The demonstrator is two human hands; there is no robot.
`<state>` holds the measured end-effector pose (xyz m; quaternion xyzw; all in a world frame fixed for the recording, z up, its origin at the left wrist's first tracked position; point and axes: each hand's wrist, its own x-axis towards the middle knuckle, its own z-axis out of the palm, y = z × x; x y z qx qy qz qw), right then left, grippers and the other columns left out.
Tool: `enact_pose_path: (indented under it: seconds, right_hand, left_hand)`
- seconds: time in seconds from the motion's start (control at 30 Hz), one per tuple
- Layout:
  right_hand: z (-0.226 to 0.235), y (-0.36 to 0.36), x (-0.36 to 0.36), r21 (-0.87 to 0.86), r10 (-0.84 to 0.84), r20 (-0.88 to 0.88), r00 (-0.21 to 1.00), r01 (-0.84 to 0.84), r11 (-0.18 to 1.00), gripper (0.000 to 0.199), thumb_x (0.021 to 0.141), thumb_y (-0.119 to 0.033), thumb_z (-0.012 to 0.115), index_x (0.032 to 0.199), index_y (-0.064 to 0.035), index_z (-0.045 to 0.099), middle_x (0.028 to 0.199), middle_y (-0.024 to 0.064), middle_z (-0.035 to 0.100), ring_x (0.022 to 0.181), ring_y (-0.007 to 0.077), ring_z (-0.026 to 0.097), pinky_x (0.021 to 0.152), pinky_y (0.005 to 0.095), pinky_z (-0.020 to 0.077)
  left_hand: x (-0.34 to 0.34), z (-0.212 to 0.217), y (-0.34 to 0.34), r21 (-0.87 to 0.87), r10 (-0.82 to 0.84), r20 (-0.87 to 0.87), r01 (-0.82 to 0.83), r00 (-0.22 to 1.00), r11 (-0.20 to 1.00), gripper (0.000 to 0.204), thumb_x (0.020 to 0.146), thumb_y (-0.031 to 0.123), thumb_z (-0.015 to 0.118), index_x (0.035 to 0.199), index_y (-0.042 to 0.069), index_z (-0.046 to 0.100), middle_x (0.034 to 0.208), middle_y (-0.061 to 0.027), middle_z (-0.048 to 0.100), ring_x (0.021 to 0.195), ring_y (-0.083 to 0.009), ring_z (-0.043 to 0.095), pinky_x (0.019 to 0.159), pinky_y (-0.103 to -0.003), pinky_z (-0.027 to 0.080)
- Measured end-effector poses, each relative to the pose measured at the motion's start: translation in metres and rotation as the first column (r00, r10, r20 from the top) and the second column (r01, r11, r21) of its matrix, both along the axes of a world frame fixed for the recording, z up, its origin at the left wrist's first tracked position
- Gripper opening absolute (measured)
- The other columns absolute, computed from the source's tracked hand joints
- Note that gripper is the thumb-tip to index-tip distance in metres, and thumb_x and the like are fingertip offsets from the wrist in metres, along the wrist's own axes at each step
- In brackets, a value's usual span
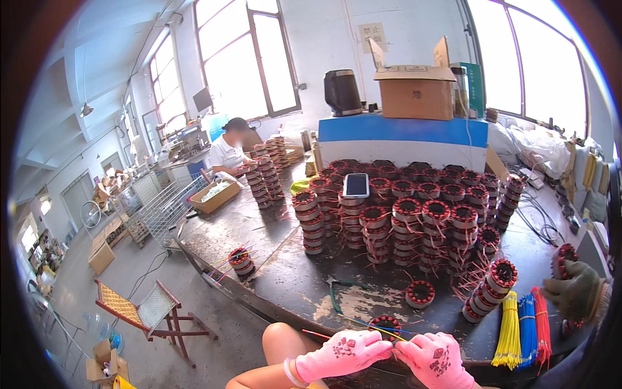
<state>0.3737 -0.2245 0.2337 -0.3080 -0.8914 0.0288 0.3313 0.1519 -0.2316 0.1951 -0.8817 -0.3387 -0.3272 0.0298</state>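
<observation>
My left hand and my right hand, both in pink printed gloves, meet at the table's near edge with fingertips pinched close together. Between them run thin wires, with a yellow wire crossing above my fingers and a red wire sticking out left of my left hand. Just beyond my fingertips lies a motor stator with a dark core and red windings, partly hidden by the gloves. Exactly which wire ends each hand pinches is too small to make out. Another stator sits a little farther off.
Stacked stators fill the table's middle, a phone on top. At right lie yellow, blue and red wire bundles; beside them another person's gloved hand holds a stator. A folding chair stands left.
</observation>
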Motion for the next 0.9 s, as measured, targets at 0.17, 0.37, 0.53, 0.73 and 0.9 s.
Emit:
enact_pose_path:
  seconds: [0.17, 0.37, 0.53, 0.73, 0.9]
  right_hand:
    - [0.000, 0.003, 0.007, -0.041, 0.101, 0.096, 0.990, -0.097, 0.994, 0.010, 0.090, -0.019, 0.066, 0.086, -0.0104, 0.064, 0.074, 0.0030, 0.058, 0.071, 0.0239, 0.061, 0.066, 0.0388, 0.0478]
    - [0.077, 0.009, -0.007, -0.639, 0.055, -0.660, 0.749, -0.598, 0.484, 0.025, 0.087, -0.003, 0.061, 0.109, 0.0032, 0.072, 0.090, 0.0163, 0.072, 0.075, 0.0214, 0.070, 0.069, 0.0315, 0.0555]
    - [0.091, -0.008, -0.016, -0.549, 0.060, -0.792, 0.608, -0.751, 0.367, 0.026, 0.087, -0.008, 0.061, 0.109, 0.0024, 0.070, 0.093, 0.0160, 0.071, 0.077, 0.0218, 0.069, 0.074, 0.0333, 0.0542]
    - [0.070, -0.026, -0.007, -0.417, 0.191, -0.612, 0.767, -0.518, 0.747, 0.027, 0.088, -0.015, 0.060, 0.109, 0.0014, 0.067, 0.096, 0.0156, 0.069, 0.080, 0.0223, 0.067, 0.079, 0.0354, 0.0527]
    - [0.066, -0.034, -0.017, 0.180, 0.332, -0.351, 0.875, -0.285, 0.941, 0.030, 0.088, -0.020, 0.060, 0.109, 0.0006, 0.064, 0.099, 0.0153, 0.068, 0.083, 0.0228, 0.066, 0.083, 0.0371, 0.0514]
  left_hand:
    - [-0.010, -0.002, 0.002, -0.139, -0.119, -0.031, 0.114, 0.992, 0.984, 0.013, 0.091, 0.018, 0.069, 0.101, 0.012, 0.062, 0.087, -0.0048, 0.056, 0.077, -0.0252, 0.066, 0.060, -0.037, 0.053]
    - [-0.039, -0.003, -0.011, -0.302, 0.058, 0.127, -0.017, 0.990, 0.953, 0.020, 0.089, 0.010, 0.067, 0.108, 0.010, 0.064, 0.089, -0.0058, 0.064, 0.079, -0.0282, 0.068, 0.064, -0.037, 0.055]
    - [-0.020, 0.005, 0.000, -0.246, 0.019, 0.186, 0.028, 0.982, 0.969, 0.023, 0.090, 0.011, 0.070, 0.112, 0.008, 0.069, 0.090, -0.0052, 0.066, 0.077, -0.0259, 0.068, 0.063, -0.035, 0.054]
    - [-0.020, 0.009, -0.006, -0.273, 0.029, 0.270, 0.048, 0.962, 0.961, 0.025, 0.090, 0.006, 0.070, 0.114, 0.007, 0.068, 0.099, -0.0085, 0.065, 0.081, -0.0258, 0.070, 0.068, -0.033, 0.057]
    - [-0.012, -0.015, 0.012, -0.271, 0.001, 0.446, 0.134, 0.895, 0.953, 0.033, 0.087, -0.008, 0.067, 0.117, 0.004, 0.068, 0.112, -0.0137, 0.059, 0.093, -0.0244, 0.070, 0.078, -0.028, 0.060]
